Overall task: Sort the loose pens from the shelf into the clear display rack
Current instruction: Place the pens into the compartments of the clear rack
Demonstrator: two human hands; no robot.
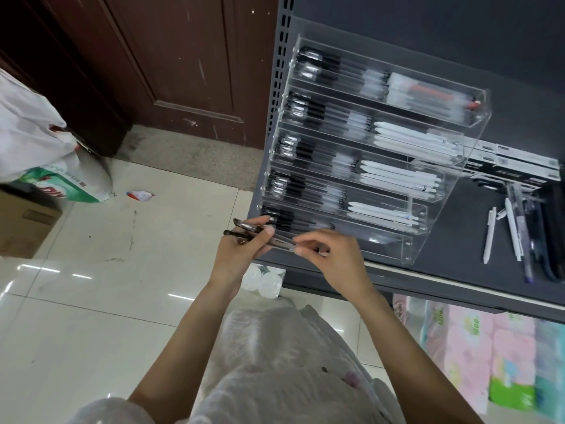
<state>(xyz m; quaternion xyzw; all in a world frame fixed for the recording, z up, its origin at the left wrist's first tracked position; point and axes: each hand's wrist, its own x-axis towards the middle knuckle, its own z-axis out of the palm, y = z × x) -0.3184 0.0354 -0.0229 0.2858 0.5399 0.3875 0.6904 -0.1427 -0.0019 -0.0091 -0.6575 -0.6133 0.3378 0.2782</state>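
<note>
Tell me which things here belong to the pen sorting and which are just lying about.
Part of the job:
- clear acrylic tiered display rack
- black-capped pens gripped in the left hand
- right hand pinching one pen's tip
- loose white and dark pens on the grey shelf

Just lying about:
- white plastic bag
- brown cardboard box
- pastel tissue packs

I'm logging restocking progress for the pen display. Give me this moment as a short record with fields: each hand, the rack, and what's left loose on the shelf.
left hand: left hand grips a bundle of black pens
right hand: right hand pinches the far end of one clear-barrelled pen from the bundle
rack: clear display rack, stepped tiers, black pens on the left, white pens on the right
bottom tier: front row partly filled
loose on shelf: white pens and dark pens to the right of the rack
shelf: dark grey shelf
</note>
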